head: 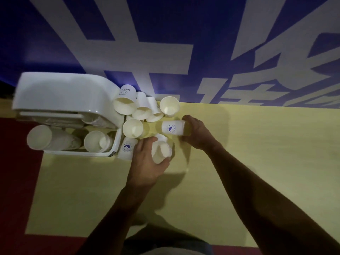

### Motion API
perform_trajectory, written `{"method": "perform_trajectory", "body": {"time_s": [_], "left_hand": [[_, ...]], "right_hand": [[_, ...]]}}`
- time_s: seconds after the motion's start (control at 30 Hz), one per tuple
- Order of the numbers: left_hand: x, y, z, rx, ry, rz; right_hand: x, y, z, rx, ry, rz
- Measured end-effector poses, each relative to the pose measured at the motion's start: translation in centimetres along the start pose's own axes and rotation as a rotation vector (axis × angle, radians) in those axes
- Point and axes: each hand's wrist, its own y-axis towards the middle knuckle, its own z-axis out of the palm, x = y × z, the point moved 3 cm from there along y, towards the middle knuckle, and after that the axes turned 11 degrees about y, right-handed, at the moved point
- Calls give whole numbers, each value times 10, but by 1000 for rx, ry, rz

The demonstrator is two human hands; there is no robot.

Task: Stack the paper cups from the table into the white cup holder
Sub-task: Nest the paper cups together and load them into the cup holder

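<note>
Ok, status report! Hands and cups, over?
Left hand holds a small stack of cups. Right hand grips one cup on its side. Holder partly filled; loose cups crowd beside it.

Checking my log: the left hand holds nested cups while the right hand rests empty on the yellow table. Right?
Not quite. The head view shows the right hand gripping a logo cup turned on its side; the left hand does hold nested cups.

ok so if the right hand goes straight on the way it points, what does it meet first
The right hand grips a printed cup on its side, pointing left. Straight on, that cup would likely meet the upright cup beside the white cup holder first; depth is unclear.
</note>
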Motion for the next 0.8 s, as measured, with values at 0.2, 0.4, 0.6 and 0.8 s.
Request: {"method": "perform_trajectory", "body": {"time_s": [0.2,0.4,0.6,0.8], "left_hand": [[-1,2,-13,-6,-70,-3],[2,7,-30,-56,-39,89],[20,5,-61,-46,-67,154],[70,-4,-106,-59,-85,196]], "right_hand": [[7,-38,-18,-166,116,-90],[54,-95,-31,-374,128,-172],[98,-125,-8,-421,159,-147],[148,-134,38,-457,212,-142]]}}
